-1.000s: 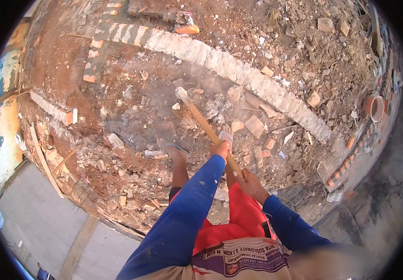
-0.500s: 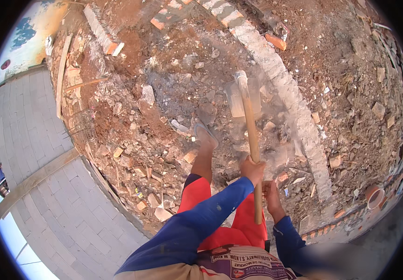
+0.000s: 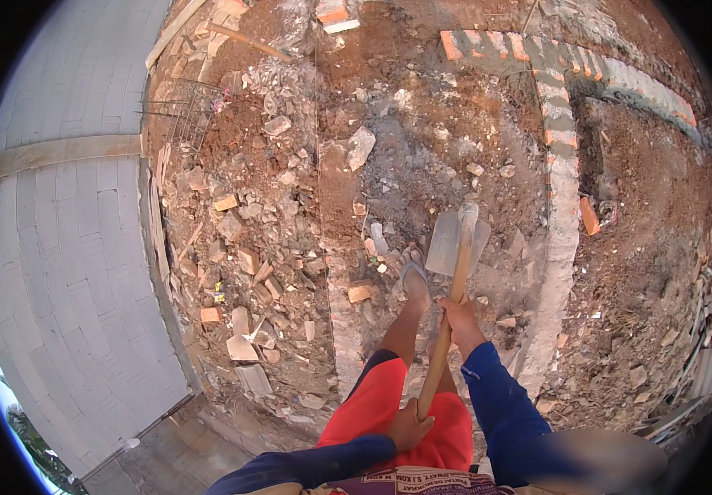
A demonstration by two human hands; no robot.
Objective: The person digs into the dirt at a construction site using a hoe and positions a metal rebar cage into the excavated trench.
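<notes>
Both hands clamp a wooden-handled hoe with a grey metal blade (image 3: 456,244) over broken brick rubble (image 3: 248,272).
Right hand (image 3: 457,317) wraps mid-shaft, left hand (image 3: 409,426) the end; the sandalled foot (image 3: 413,274) is best kept clear.

free: bare dirt (image 3: 653,214) right of brick strip (image 3: 565,177) | blocked: rubble (image 3: 248,247) left, hoe (image 3: 456,243) ahead

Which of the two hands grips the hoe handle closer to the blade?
The right hand, midway up the wooden handle toward the blade; the left hand holds its bottom end.
</notes>
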